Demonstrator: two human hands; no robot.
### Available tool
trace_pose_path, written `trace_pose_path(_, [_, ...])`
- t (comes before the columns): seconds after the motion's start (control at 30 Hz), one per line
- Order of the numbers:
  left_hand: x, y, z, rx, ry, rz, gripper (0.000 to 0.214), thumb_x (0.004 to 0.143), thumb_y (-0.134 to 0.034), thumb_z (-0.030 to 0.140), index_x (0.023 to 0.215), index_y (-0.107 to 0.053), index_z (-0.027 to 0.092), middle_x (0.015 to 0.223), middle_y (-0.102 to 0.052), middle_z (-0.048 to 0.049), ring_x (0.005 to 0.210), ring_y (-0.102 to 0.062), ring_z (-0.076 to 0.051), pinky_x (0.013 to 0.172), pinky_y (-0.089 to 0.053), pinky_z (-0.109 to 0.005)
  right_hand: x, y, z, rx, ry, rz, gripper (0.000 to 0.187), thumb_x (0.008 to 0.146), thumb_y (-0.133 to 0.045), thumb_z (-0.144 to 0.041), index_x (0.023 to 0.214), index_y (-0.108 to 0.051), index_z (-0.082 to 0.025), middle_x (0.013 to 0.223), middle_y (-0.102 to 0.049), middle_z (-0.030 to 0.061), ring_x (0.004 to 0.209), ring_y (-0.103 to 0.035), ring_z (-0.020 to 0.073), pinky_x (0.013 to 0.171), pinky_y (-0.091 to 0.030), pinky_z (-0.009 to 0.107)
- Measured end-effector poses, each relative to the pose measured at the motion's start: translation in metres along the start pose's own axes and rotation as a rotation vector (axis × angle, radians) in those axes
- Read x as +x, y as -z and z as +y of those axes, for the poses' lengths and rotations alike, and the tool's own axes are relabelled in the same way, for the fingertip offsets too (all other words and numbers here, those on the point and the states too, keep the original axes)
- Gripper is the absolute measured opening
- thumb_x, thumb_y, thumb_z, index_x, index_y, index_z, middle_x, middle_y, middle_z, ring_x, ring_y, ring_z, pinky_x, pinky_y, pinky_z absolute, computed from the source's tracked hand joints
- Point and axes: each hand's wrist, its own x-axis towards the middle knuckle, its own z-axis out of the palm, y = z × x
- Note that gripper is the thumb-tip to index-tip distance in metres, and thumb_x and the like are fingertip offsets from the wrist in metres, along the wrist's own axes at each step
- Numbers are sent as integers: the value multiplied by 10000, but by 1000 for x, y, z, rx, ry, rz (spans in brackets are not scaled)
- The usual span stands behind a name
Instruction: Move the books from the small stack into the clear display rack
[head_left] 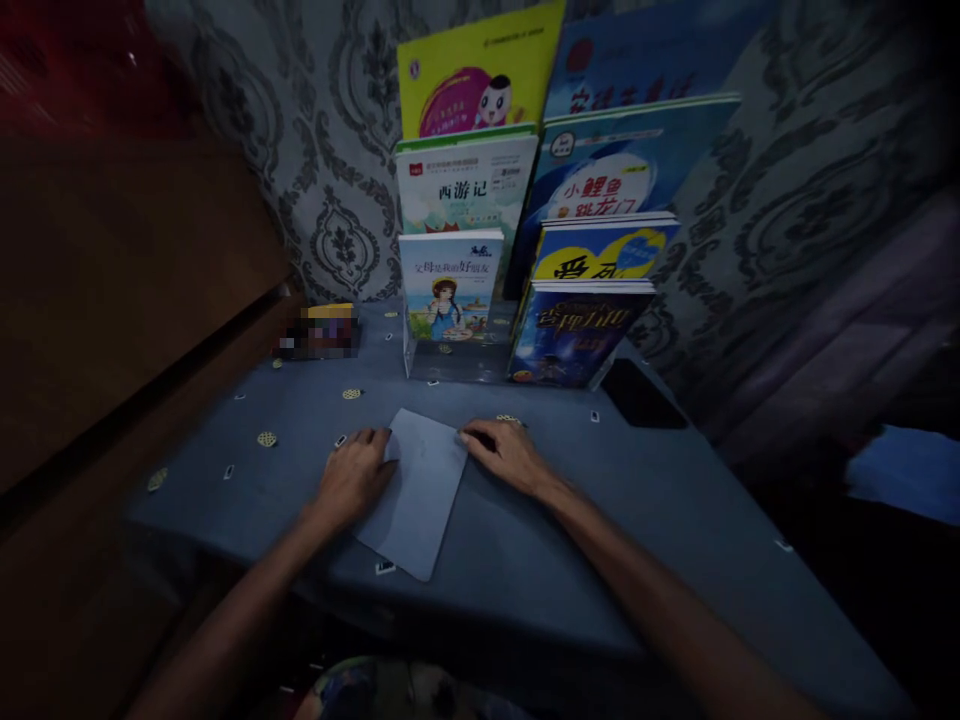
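A pale, blank-looking sheet of paper (421, 490) lies at a slant on the cloth-covered table, close to its front edge. My left hand (352, 474) is curled over the sheet's left side, its thumb on the surface and its fingers by the upper left edge. At the upper right corner, my right hand (501, 450) pinches the paper between thumb and fingertips. Faint marks show near the sheet's top, too dim to read.
Behind the sheet, a clear stand (457, 362) holds several upright children's books (450, 290). A black flat object (643, 393) lies at the right. A blurred-out small item (319, 332) sits back left, beside brown furniture (135, 300). Patterned wallpaper (341, 240) backs the table.
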Motion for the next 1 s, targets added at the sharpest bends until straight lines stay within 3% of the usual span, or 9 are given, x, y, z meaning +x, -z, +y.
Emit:
trace_pose_path(0.17, [10, -10, -2, -53, 17, 49, 296, 926, -521, 342, 1170, -558, 179, 1097, -576, -104, 1023, -586, -260, 838, -472, -363, -1, -9, 6, -14, 113, 51, 281, 894, -508, -291, 1062, -697, -170, 1111, -725, 114, 1048, -663, 255, 920, -498, 412])
trace_pose_path(0.3, [3, -13, 5, 9, 15, 92, 253, 950, -480, 342, 1116, -577, 177, 1077, -558, -109, 1022, -555, -264, 792, -484, -366, -2, -16, 14, -38, 168, 44, 277, 894, -523, -277, 1096, -691, -189, 1234, -675, 121, 1151, -620, 261, 980, -481, 468])
trace_pose_path(0.37, [-8, -13, 12, 29, -93, 113, 218, 962, -460, 303, 1094, -584, 180, 1091, -555, -105, 1041, -530, -261, 813, -480, -379, -2, -18, 15, -47, 166, 24, 285, 899, -519, -269, 1120, -684, -195, 1242, -670, 120, 1161, -613, 258, 991, -473, 475])
trace_pose_path(0.43, [-21, -13, 19, -9, -309, 101, 223, 956, -494, 324, 1113, -583, 192, 1113, -559, -92, 1057, -518, -249, 871, -466, -392, -2, -19, 15, -65, 154, 8, 300, 898, -534, -281, 1150, -671, -193, 1268, -655, 122, 1182, -594, 263, 1013, -452, 484])
trace_pose_path(0.5, [-35, -13, 27, -59, -525, 62, 334, 916, -573, 411, 1180, -560, 207, 1158, -561, -82, 1080, -516, -247, 922, -448, -406, -2, -19, 15, -91, 148, -11, 328, 889, -561, -304, 1176, -656, -176, 1303, -630, 131, 1209, -567, 273, 1032, -428, 492])
trace_pose_path(0.57, [-45, -12, 33, -57, -621, 33, 438, 877, -625, 447, 1231, -534, 204, 1213, -560, -88, 1109, -516, -261, 942, -442, -421, -3, -19, 13, -121, 148, -33, 360, 879, -586, -326, 1194, -646, -163, 1320, -615, 140, 1231, -541, 283, 1039, -413, 491])
trace_pose_path(0.77, [-54, -9, 42, -5, -618, 45, 225, 941, -541, 271, 1136, -585, 168, 1197, -602, -102, 1096, -552, -258, 908, -472, -415, -6, -19, 6, -195, 127, -77, 451, 860, -629, -410, 1235, -628, -161, 1371, -566, 158, 1280, -490, 298, 1073, -364, 494])
trace_pose_path(0.9, [-51, -9, 36, -65, -637, 70, 234, 932, -560, 311, 1131, -596, 194, 1178, -618, -82, 1073, -565, -249, 903, -484, -418, -8, -18, 0, -222, 110, -97, 482, 867, -620, -440, 1265, -611, -170, 1403, -534, 165, 1308, -464, 304, 1091, -333, 505])
trace_pose_path(1.0, [-41, -22, 21, -167, -617, 115, 283, 925, -568, 358, 1176, -584, 228, 1196, -617, -68, 1097, -569, -227, 934, -486, -399, -8, -19, -5, -242, 82, -108, 478, 864, -626, -422, 1269, -610, -169, 1402, -534, 169, 1304, -464, 308, 1093, -328, 507])
